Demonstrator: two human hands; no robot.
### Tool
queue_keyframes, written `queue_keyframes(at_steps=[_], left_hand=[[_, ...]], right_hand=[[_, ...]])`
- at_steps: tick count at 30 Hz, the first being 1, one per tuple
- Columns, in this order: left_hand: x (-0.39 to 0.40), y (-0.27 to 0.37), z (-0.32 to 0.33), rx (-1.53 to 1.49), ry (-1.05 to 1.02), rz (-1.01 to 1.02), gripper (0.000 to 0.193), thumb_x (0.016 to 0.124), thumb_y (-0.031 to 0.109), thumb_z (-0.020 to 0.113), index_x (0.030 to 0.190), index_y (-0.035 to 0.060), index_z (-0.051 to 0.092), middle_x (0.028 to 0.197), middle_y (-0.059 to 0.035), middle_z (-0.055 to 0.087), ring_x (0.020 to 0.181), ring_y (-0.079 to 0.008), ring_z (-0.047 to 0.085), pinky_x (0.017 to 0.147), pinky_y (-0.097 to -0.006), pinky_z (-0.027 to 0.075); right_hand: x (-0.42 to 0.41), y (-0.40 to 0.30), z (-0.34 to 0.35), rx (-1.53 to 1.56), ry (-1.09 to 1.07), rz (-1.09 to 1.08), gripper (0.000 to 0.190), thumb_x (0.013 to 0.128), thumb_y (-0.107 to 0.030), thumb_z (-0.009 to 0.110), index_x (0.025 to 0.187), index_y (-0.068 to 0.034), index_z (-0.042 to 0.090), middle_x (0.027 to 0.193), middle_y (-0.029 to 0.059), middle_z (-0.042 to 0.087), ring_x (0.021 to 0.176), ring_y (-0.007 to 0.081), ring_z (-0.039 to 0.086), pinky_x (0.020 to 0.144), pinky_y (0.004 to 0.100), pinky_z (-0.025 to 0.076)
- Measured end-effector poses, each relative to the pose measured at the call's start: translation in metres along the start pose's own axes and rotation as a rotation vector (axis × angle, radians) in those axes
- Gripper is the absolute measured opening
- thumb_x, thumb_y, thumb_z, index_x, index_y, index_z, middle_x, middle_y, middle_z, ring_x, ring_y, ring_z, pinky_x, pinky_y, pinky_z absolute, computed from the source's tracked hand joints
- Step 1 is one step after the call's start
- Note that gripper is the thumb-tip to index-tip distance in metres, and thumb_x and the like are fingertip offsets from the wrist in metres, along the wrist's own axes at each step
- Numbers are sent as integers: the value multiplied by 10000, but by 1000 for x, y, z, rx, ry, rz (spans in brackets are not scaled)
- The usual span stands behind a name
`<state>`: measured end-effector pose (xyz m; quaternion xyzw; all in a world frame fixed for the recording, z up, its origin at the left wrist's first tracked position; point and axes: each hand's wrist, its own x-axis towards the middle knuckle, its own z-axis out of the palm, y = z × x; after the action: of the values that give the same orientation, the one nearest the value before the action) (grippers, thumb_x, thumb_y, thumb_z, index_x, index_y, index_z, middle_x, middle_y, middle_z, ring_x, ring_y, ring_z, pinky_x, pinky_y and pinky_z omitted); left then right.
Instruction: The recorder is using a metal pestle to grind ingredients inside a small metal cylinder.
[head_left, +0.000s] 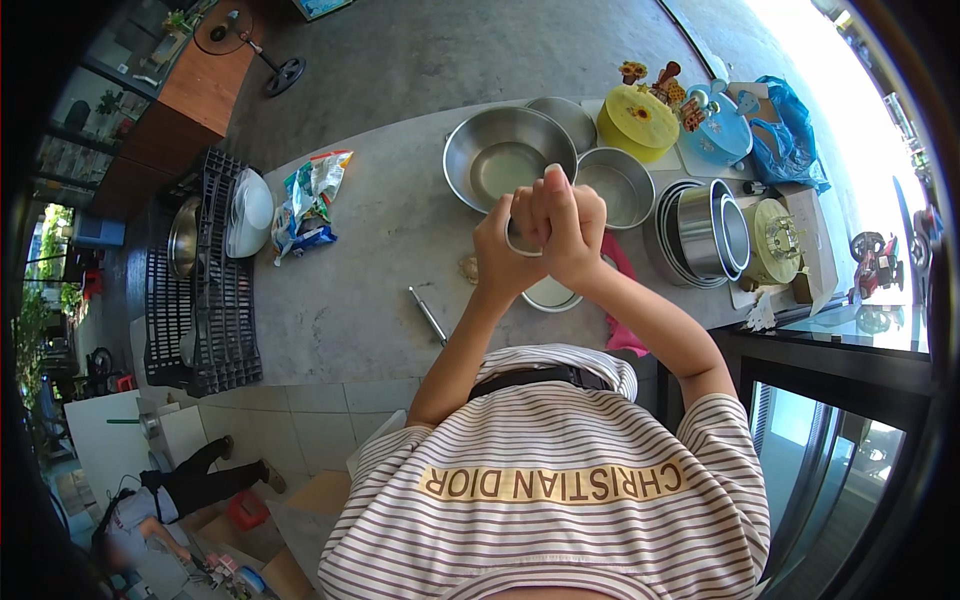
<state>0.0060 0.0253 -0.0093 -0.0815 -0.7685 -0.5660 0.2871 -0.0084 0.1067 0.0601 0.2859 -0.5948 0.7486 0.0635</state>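
Before my chest, my left hand (501, 256) and my right hand (564, 225) are raised close together over the table. The right fingers are curled with the thumb up; the left thumb also points up. The rim of a round metal tin (526, 252) shows between them; whether either hand touches it cannot be told. Below the hands lies a round pan (553, 294), partly hidden, beside a pink cloth (621, 330). Beyond them stand a large metal bowl (474, 161) and a round metal cake tin (619, 187). A slim metal tool (427, 315) lies to the left.
Nested metal tins (701, 229), a yellow round cake (637, 124), a blue round cake (716, 135) and a blue plastic bag (787, 142) stand right. Leftward are plastic packets (304, 206), white dishes (251, 214) and a black plastic crate (225, 315). A person (154, 502) is at lower left.
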Motion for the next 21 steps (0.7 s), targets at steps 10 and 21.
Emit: queue_keyframes(at_steps=[10, 21], left_hand=[[-1, 3, 1, -18, 21, 47, 392, 522, 169, 730, 823, 35, 516, 699, -117, 582, 627, -241, 602, 581, -300, 466], [-6, 12, -20, -48, -176, -154, 503, 555, 239, 757, 933, 24, 504, 752, -127, 584, 711, -273, 612, 630, -316, 469]], right_hand=[[8, -4, -4, 159, 67, -74, 484, 944, -192, 288, 486, -42, 328, 422, 17, 344, 370, 106, 301, 404, 253, 261], [8, 4, 3, 265, -33, 305, 465, 935, -292, 370, 544, -43, 406, 499, -6, 380, 455, 70, 340, 425, 230, 263]])
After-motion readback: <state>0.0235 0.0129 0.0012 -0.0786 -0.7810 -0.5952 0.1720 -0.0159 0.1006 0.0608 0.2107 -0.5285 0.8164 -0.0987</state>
